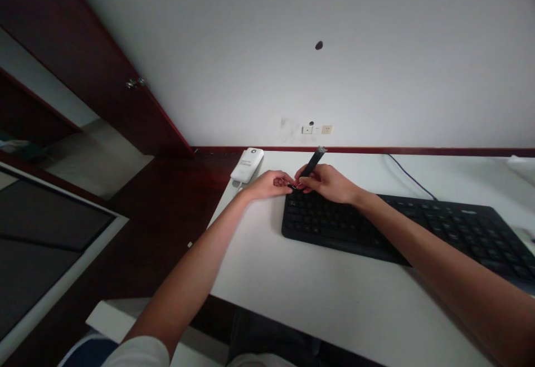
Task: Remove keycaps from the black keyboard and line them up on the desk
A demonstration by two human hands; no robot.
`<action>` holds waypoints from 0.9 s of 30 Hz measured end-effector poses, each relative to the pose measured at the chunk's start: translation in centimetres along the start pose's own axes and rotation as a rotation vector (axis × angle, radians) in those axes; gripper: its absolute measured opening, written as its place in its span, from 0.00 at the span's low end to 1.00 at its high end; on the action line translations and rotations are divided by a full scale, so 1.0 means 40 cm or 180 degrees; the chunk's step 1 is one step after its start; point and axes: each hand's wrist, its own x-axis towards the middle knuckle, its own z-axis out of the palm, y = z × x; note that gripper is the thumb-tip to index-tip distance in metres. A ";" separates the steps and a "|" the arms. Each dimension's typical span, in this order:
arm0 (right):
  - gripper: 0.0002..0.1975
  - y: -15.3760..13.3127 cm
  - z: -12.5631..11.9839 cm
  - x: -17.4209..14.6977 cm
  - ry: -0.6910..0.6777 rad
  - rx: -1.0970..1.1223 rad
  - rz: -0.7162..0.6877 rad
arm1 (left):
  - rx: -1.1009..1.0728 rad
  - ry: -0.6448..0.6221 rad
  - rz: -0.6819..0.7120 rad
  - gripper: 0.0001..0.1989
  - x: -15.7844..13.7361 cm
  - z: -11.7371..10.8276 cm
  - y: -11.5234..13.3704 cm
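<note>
A black keyboard [334, 219] lies on the white desk. At its upper left corner my two hands meet, fingertips nearly touching. My right hand [328, 182] is closed round a slim black brush-like tool [312, 162], tilted, with its pale, bristly-looking end pointing up and away. Closed in a pinch, my left hand [273, 183] is at a small dark piece [291, 187] by the keyboard's corner; whether that piece is loose or part of the keyboard I cannot tell. The tool's lower end is hidden by my fingers.
A white handheld device [248, 165] with a cable lies at the desk's [267, 267] back left corner. The keyboard's cord [412, 175] runs to the back edge. Wall sockets [317, 130] are behind the desk. A dark red door [104, 72] stands at the left.
</note>
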 end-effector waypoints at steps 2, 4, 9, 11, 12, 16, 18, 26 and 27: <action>0.09 -0.011 0.003 -0.004 0.0041 -0.0402 -0.0150 | -0.0093 0.0000 0.0016 0.15 0.001 0.001 -0.002; 0.10 -0.030 0.007 -0.010 0.0024 -0.0858 -0.0277 | -0.0145 0.0014 -0.0017 0.13 0.001 0.002 -0.002; 0.10 -0.067 0.010 -0.025 -0.0032 -0.1801 -0.0511 | -0.0008 0.0032 -0.0116 0.12 0.003 0.003 0.008; 0.09 -0.064 0.011 -0.026 -0.0014 -0.1841 -0.0517 | 0.0055 0.0046 -0.0121 0.13 0.002 0.003 0.012; 0.09 -0.058 0.012 -0.025 0.0014 -0.1780 -0.0504 | 0.0064 0.0057 -0.0121 0.13 0.001 0.004 0.014; 0.11 -0.012 0.017 -0.013 0.0236 -0.0748 -0.0301 | -0.0028 0.0030 -0.0078 0.12 -0.004 0.006 0.018; 0.12 0.011 0.018 -0.003 0.0250 0.0031 -0.0057 | -0.0026 -0.0016 -0.0048 0.13 -0.006 0.007 0.020; 0.15 0.034 0.017 0.014 0.0381 0.0785 0.0231 | 0.0151 -0.0033 -0.0117 0.15 -0.008 0.007 0.029; 0.15 0.035 0.018 0.015 0.0415 0.0760 0.0215 | 0.0161 -0.0044 -0.0112 0.16 -0.008 0.007 0.030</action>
